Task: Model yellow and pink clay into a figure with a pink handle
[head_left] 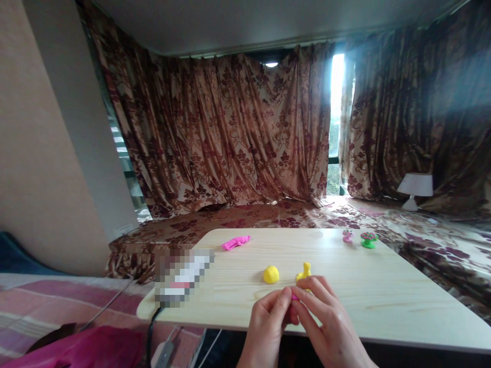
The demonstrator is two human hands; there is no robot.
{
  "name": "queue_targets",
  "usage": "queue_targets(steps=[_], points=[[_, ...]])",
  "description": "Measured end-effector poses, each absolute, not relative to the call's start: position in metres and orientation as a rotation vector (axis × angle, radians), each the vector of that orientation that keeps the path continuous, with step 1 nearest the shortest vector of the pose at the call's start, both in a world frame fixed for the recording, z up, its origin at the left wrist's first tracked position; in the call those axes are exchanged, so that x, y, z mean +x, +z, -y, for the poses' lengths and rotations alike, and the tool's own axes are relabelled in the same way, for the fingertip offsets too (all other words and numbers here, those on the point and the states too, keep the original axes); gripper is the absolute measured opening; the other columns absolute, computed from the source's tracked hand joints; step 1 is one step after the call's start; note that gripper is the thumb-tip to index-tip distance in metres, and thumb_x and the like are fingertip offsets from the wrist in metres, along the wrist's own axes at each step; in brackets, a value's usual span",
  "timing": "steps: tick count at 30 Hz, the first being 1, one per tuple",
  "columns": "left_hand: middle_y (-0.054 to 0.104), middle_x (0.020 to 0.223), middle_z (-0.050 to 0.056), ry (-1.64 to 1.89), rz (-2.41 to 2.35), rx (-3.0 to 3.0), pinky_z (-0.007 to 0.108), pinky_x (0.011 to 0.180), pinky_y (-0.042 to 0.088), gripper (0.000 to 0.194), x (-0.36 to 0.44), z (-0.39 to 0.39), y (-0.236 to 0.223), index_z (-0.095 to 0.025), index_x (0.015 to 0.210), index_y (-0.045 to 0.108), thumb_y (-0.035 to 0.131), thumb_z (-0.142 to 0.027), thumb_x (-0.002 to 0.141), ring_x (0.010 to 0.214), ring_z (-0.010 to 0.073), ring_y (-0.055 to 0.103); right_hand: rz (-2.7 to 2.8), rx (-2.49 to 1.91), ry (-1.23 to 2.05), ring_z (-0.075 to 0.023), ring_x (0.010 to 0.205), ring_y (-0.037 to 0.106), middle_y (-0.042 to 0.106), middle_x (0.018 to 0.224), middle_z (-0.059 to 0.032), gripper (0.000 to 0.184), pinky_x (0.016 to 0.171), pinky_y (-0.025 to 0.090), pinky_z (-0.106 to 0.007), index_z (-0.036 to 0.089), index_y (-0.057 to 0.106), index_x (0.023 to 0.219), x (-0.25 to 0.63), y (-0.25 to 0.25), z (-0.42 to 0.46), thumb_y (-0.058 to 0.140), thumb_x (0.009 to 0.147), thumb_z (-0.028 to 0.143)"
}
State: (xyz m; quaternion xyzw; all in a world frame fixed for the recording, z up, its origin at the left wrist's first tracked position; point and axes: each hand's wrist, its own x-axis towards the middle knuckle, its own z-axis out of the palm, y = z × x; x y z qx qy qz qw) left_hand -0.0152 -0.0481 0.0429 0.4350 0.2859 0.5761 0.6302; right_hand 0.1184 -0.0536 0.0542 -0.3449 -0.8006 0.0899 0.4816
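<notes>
My left hand [267, 318] and my right hand [327, 313] meet above the front edge of the table. Between their fingertips is a small piece of pink modelling clay [294, 296], mostly covered by the fingers. Both hands are closed in a pinch on it. Just beyond my right fingers stands a yellow clay figure [306, 271], its lower part hidden behind the hand. A rounded yellow clay lump [271, 274] lies to its left on the table. Farther back on the left is a long, wrinkled strip of pink clay [236, 243].
On the pale wooden table [402, 291], a green clay piece with a dotted cap [369, 239] and a smaller pink one [347, 235] stand at the back right. A blurred-out object [184, 278] with a black cable lies at the left edge. A white lamp [415, 185] stands behind.
</notes>
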Motion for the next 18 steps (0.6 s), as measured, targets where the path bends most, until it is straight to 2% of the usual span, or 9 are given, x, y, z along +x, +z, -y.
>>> queue_targets(steps=[2, 5, 10, 13, 16, 18], points=[[0.052, 0.056, -0.001, 1.326, -0.626, 0.975, 0.023, 0.061, 0.037, 0.029, -0.016, 0.049, 0.043, -0.011, 0.061, 0.064, 0.061, -0.028, 0.084, 0.059, 0.0104, 0.045, 1.934, -0.809, 0.367, -0.0175, 0.089, 0.054, 0.058, 0.091, -0.0039, 0.019, 0.081, 0.048, -0.033, 0.023, 0.062, 0.095, 0.118, 0.056, 0.054, 0.045, 0.092, 0.016], [0.053, 0.056, -0.001, 1.35, -0.603, 0.937, 0.021, 0.062, 0.038, 0.029, -0.012, 0.051, 0.043, -0.011, 0.058, 0.065, 0.062, -0.024, 0.084, 0.06, 0.0098, 0.046, 1.849, -0.829, 0.457, -0.0162, 0.085, 0.056, 0.058, 0.087, -0.0022, 0.017, 0.079, 0.049, -0.032, 0.024, 0.064, 0.093, 0.117, 0.058, 0.052, 0.047, 0.092, 0.021], [0.062, 0.062, 0.003, 1.284, -0.513, 0.744, 0.021, 0.06, 0.044, 0.025, -0.005, 0.053, 0.044, -0.01, 0.074, 0.071, 0.06, -0.03, 0.085, 0.06, 0.0103, 0.055, 1.825, -0.859, 0.211, -0.0182, 0.083, 0.053, 0.058, 0.083, -0.0041, 0.017, 0.077, 0.047, -0.035, 0.021, 0.066, 0.084, 0.111, 0.059, 0.049, 0.05, 0.09, 0.016], [0.067, 0.068, 0.005, 1.205, -0.414, 0.512, 0.021, 0.063, 0.048, 0.016, -0.004, 0.053, 0.045, -0.009, 0.082, 0.072, 0.067, -0.023, 0.081, 0.063, 0.0112, 0.062, 1.814, -0.824, 0.115, -0.0189, 0.083, 0.052, 0.058, 0.082, -0.0051, 0.019, 0.077, 0.047, -0.037, 0.019, 0.065, 0.083, 0.109, 0.057, 0.052, 0.048, 0.089, 0.013], [0.066, 0.063, 0.003, 1.218, -0.412, 0.408, 0.019, 0.059, 0.049, 0.01, -0.004, 0.05, 0.045, -0.01, 0.077, 0.072, 0.071, -0.02, 0.077, 0.056, 0.0083, 0.061, 1.878, -0.816, 0.194, -0.0174, 0.086, 0.055, 0.059, 0.087, -0.0044, 0.024, 0.078, 0.049, -0.034, 0.021, 0.065, 0.09, 0.11, 0.058, 0.054, 0.042, 0.092, 0.014], [0.064, 0.058, -0.001, 1.271, -0.408, 0.441, 0.017, 0.055, 0.046, 0.011, 0.0, 0.048, 0.045, -0.011, 0.069, 0.071, 0.071, -0.019, 0.077, 0.051, 0.006, 0.057, 1.937, -0.882, 0.199, -0.0159, 0.088, 0.058, 0.061, 0.092, -0.0037, 0.025, 0.081, 0.051, -0.032, 0.023, 0.062, 0.103, 0.109, 0.062, 0.051, 0.04, 0.094, 0.017]])
